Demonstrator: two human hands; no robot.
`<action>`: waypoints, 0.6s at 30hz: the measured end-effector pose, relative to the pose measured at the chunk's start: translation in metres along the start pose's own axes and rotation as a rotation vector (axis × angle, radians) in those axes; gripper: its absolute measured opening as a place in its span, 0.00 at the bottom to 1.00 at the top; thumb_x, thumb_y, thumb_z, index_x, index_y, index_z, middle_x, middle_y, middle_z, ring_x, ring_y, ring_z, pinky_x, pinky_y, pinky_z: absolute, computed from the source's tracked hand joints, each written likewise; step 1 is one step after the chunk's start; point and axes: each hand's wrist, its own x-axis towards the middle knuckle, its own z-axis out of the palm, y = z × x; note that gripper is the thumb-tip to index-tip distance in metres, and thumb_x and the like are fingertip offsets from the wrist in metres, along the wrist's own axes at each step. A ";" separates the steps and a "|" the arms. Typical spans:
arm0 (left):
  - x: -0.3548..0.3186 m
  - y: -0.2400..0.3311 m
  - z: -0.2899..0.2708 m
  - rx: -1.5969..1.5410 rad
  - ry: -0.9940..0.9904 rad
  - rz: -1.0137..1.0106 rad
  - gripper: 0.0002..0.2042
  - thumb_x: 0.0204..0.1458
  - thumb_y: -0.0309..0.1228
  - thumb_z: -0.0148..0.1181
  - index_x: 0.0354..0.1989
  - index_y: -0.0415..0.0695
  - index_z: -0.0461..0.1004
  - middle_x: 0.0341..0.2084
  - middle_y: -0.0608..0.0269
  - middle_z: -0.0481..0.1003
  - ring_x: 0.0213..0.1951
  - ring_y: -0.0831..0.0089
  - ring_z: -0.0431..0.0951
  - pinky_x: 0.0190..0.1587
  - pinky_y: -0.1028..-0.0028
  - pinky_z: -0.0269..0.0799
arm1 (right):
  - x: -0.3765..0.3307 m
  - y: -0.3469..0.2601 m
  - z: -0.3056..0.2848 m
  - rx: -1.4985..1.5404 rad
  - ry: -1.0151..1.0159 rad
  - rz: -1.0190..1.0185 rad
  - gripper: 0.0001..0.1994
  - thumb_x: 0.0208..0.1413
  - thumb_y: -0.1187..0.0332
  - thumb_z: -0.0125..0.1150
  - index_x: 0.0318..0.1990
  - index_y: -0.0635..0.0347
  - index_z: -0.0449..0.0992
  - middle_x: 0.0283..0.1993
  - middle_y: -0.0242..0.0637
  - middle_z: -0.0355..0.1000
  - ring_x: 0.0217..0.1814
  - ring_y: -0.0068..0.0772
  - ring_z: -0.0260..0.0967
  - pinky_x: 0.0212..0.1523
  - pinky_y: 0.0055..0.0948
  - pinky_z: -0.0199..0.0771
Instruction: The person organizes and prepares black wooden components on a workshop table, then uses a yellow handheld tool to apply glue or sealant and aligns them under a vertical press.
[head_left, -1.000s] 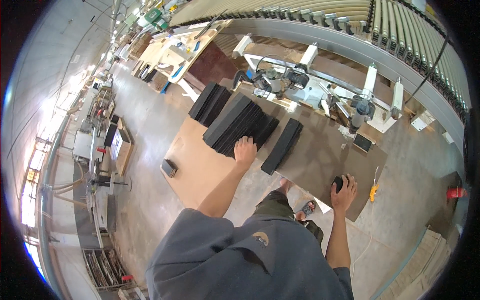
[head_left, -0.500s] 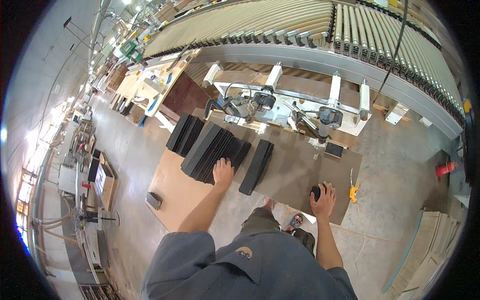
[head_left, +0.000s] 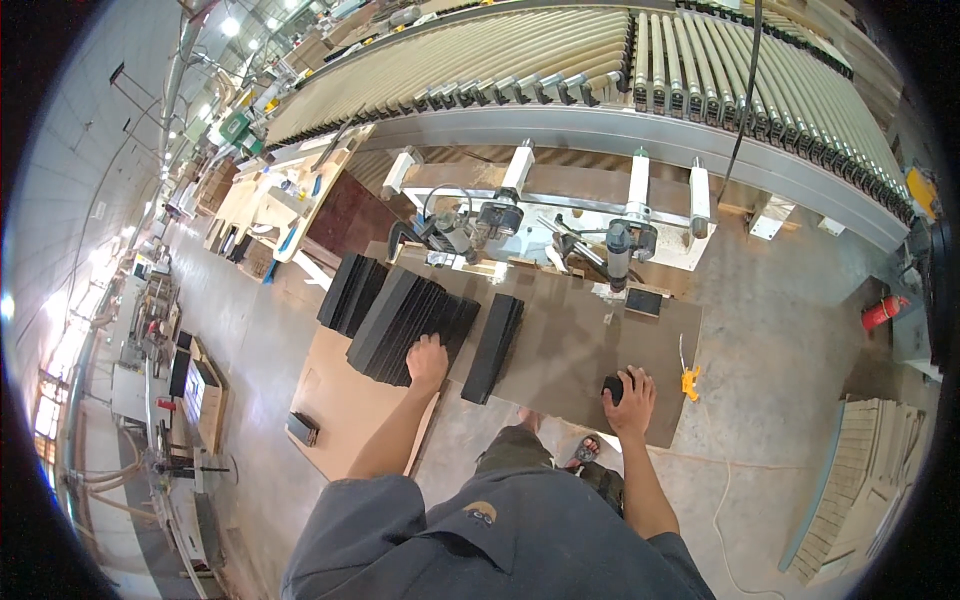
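Resting flat on the near end of a fanned stack of black panels (head_left: 410,325), the left hand (head_left: 428,361) is seen with its fingers spread and open, pressing on the topmost pieces rather than clasping them. The stack is laid on a brown worktable (head_left: 590,350), partly overlapping a paler wooden board (head_left: 350,410) at the table's left. A second pile of black panels (head_left: 350,292) is set just beyond and to the left of the fanned one, and a narrower upright bundle of black panels (head_left: 493,345) is placed just to the right of the left hand, between the two hands. The right hand (head_left: 628,400) is closed over a small black object (head_left: 612,387) near the table's front edge, well apart from the stacks. An orange clamp-like tool (head_left: 690,380) is seen at the table's right edge, and a drilling machine (head_left: 530,235) is mounted along the far side
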 end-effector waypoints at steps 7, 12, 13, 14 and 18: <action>0.017 -0.016 -0.007 0.201 0.002 0.147 0.08 0.57 0.31 0.63 0.43 0.44 0.79 0.35 0.56 0.82 0.35 0.59 0.88 0.41 0.62 0.85 | 0.003 -0.002 -0.001 0.015 -0.012 -0.009 0.26 0.60 0.51 0.65 0.62 0.52 0.76 0.71 0.41 0.68 0.79 0.52 0.59 0.82 0.55 0.51; 0.022 -0.003 -0.060 0.079 0.156 0.182 0.08 0.56 0.28 0.61 0.43 0.42 0.79 0.33 0.54 0.82 0.34 0.57 0.87 0.42 0.60 0.84 | -0.003 0.002 -0.001 0.010 -0.009 0.013 0.26 0.60 0.51 0.65 0.62 0.52 0.76 0.71 0.41 0.68 0.79 0.52 0.58 0.82 0.56 0.51; 0.018 0.012 -0.084 -0.043 0.130 0.159 0.14 0.58 0.29 0.61 0.52 0.42 0.79 0.36 0.52 0.83 0.37 0.55 0.86 0.43 0.58 0.83 | -0.006 0.002 -0.003 0.011 -0.008 0.019 0.26 0.60 0.51 0.65 0.62 0.52 0.76 0.71 0.41 0.68 0.79 0.52 0.58 0.82 0.56 0.51; 0.011 0.025 -0.103 -0.162 0.105 0.129 0.21 0.59 0.30 0.61 0.61 0.43 0.79 0.39 0.49 0.83 0.40 0.52 0.86 0.44 0.55 0.83 | -0.005 -0.001 -0.005 0.010 -0.010 0.026 0.26 0.60 0.51 0.65 0.62 0.52 0.76 0.71 0.41 0.68 0.79 0.52 0.58 0.82 0.56 0.51; -0.017 0.099 -0.108 -0.612 0.035 0.149 0.25 0.61 0.30 0.60 0.68 0.46 0.75 0.44 0.46 0.84 0.44 0.46 0.84 0.49 0.54 0.80 | -0.006 -0.004 -0.006 0.000 -0.007 0.000 0.26 0.59 0.51 0.65 0.62 0.53 0.76 0.71 0.42 0.68 0.78 0.53 0.59 0.81 0.55 0.52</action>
